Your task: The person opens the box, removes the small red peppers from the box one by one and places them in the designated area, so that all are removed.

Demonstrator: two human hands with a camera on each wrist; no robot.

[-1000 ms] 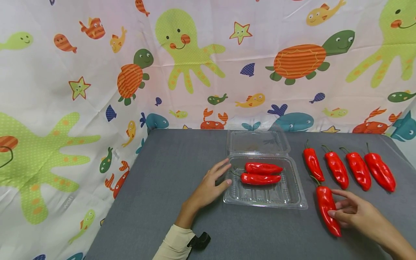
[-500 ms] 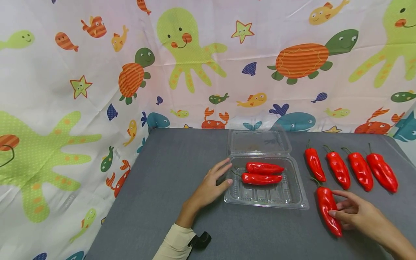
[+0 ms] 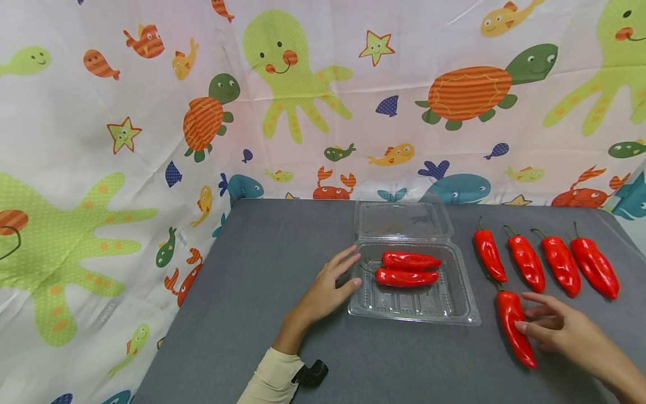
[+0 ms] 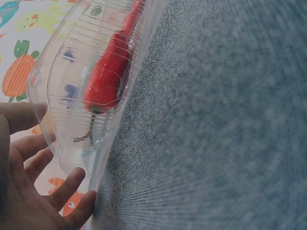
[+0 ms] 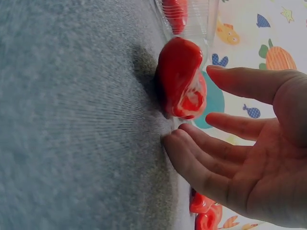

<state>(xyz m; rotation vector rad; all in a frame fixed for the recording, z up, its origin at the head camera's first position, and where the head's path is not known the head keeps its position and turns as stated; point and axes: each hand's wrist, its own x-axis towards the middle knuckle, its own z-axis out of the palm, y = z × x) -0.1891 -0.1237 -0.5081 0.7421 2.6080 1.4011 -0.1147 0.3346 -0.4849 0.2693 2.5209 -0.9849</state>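
Note:
A red chili pepper (image 3: 515, 328) lies on the grey table just left of my right hand (image 3: 570, 331). In the right wrist view the thumb and fingers (image 5: 230, 81) are spread beside that pepper (image 5: 180, 76), with a gap between them and it. My left hand (image 3: 325, 286) rests with loosely extended fingers at the left side of a clear plastic clamshell container (image 3: 411, 311). In the left wrist view its fingers touch the container's wall (image 4: 48, 96). Inside the container lie two red peppers, an upper one (image 3: 410, 260) and a lower one (image 3: 406, 278), side by side, stems left.
Several more red peppers (image 3: 527, 264) lie in a row at the right of the grey table (image 3: 282, 241). The container's lid (image 3: 404, 219) stands open toward the back. A cloth with sea animals (image 3: 323, 101) hangs behind and on the left.
The pepper beside my right hand has shifted slightly right. The right hand has eased off it, moving a little right, its fingers opening. The left hand stays put.

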